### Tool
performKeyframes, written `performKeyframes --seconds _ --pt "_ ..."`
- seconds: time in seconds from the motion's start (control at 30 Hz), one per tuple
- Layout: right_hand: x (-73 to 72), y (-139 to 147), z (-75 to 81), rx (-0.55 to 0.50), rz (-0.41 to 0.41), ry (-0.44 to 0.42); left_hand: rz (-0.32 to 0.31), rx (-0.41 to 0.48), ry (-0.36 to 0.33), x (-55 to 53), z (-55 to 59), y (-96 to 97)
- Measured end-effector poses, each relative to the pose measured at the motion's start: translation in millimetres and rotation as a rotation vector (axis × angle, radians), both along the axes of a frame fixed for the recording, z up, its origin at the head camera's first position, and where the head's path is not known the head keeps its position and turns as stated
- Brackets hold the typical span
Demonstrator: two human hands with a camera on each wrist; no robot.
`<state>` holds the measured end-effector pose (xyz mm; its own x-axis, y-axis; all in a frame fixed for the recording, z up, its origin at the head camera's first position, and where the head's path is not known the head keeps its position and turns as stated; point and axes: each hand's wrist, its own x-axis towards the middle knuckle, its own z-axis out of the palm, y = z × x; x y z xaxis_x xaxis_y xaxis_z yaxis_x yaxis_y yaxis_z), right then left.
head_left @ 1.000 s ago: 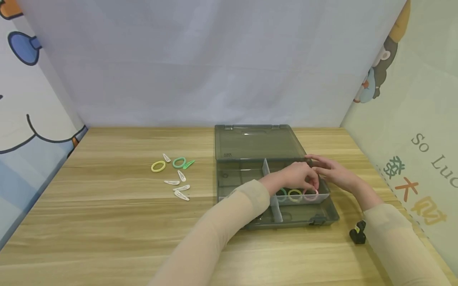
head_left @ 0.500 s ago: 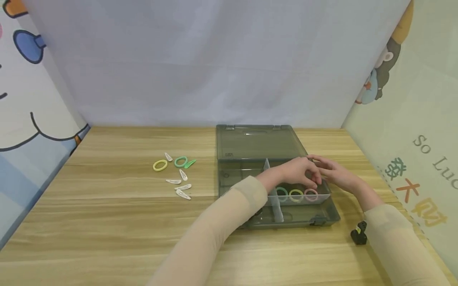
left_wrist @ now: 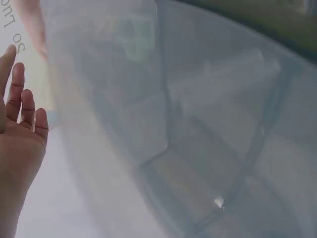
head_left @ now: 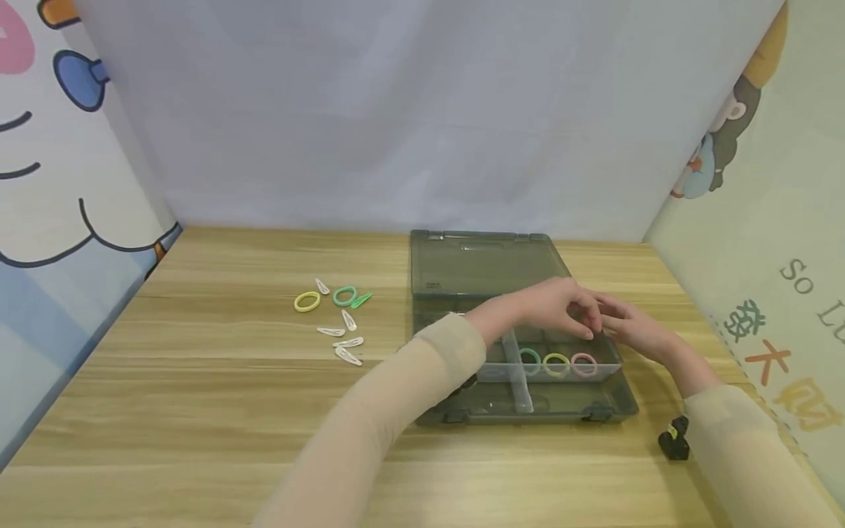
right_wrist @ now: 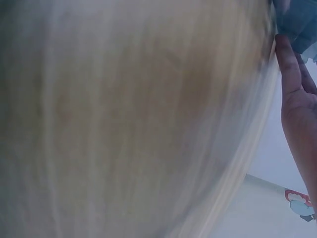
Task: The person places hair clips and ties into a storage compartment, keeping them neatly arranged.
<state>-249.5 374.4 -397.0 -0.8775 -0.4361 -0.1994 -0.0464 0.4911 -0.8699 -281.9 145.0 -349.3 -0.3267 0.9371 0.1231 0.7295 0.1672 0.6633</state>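
My left hand hovers over the right part of a grey see-through organizer box, its fingers loosely bent and holding nothing. The left wrist view also shows this hand with nothing in its fingers. Below it, a green hair tie, a yellow hair tie and a pink hair tie lie in a row along a clear divider. At the box's right side, my right hand rests its fingers near the rim; the left hand partly hides them.
Left of the box lie another yellow hair tie, another green hair tie, a green snap clip and several white snap clips. The box lid lies open behind. A small black object stands by the right sleeve.
My left hand has let go of the pink hair tie and risen from the compartment. The right hand stays at the box's side. The head view has shifted slightly left.
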Motion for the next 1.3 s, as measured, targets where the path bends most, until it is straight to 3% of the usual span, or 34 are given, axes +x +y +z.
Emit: performKeyframes --seconds 0.23,0.5,0.97,1.13,1.3 --pt "-3.4 0.0 2.1 -0.001 -0.005 -0.032 -0.021 0.015 0.140 -1.9 19.5 -22.3" --pt "-3.4 -0.6 2.4 0.044 -0.019 -0.023 0.006 -0.019 0.202 1.6 34.3 -52.0" --pt "1.4 -4.1 1.6 0.031 -0.019 -0.007 0.051 -0.059 0.247 11.2 60.5 -112.6" --pt "1.1 -4.9 -0.1 0.031 -0.011 0.001 0.069 -0.067 0.221 15.0 64.9 -138.3" --pt "1.0 -5.8 -0.7 0.032 -0.011 0.002 0.078 -0.018 0.250 15.9 65.7 -162.1"
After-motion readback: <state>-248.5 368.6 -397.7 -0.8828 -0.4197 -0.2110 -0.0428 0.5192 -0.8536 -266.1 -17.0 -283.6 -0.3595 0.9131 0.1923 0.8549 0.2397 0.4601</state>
